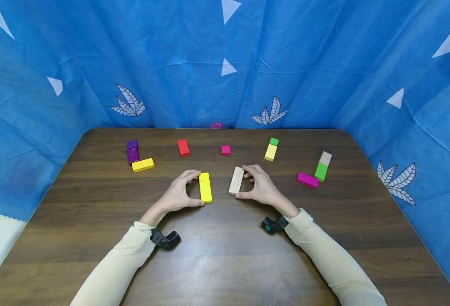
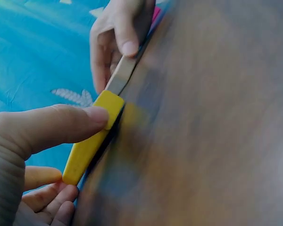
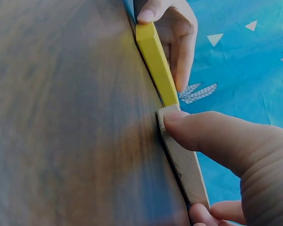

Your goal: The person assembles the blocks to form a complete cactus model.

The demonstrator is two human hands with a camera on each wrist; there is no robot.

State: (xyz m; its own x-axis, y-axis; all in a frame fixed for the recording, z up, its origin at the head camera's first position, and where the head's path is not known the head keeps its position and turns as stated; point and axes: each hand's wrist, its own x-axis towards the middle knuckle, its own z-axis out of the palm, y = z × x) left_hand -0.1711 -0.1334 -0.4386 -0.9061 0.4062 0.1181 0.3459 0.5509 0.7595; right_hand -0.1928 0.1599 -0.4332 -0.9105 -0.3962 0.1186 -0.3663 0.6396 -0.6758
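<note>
My left hand (image 1: 179,191) pinches a long yellow block (image 1: 206,188) by its two ends, thumb at the near end and fingers at the far end. To its right, my right hand (image 1: 261,185) holds a plain wooden block (image 1: 236,181) the same way. Both blocks lie near the middle of the table, roughly side by side with a gap between them. In the left wrist view the thumb presses the end of the yellow block (image 2: 87,146). The right wrist view shows the other thumb on the end of the wooden block (image 3: 185,162).
Behind the hands sit purple blocks (image 1: 132,153), another yellow block (image 1: 143,165), a red block (image 1: 183,147), a small pink block (image 1: 226,150) and a pale yellow block (image 1: 271,152) touching a green one (image 1: 274,141). At right are a magenta block (image 1: 307,180), a green block (image 1: 320,171) and a whitish block (image 1: 325,158).
</note>
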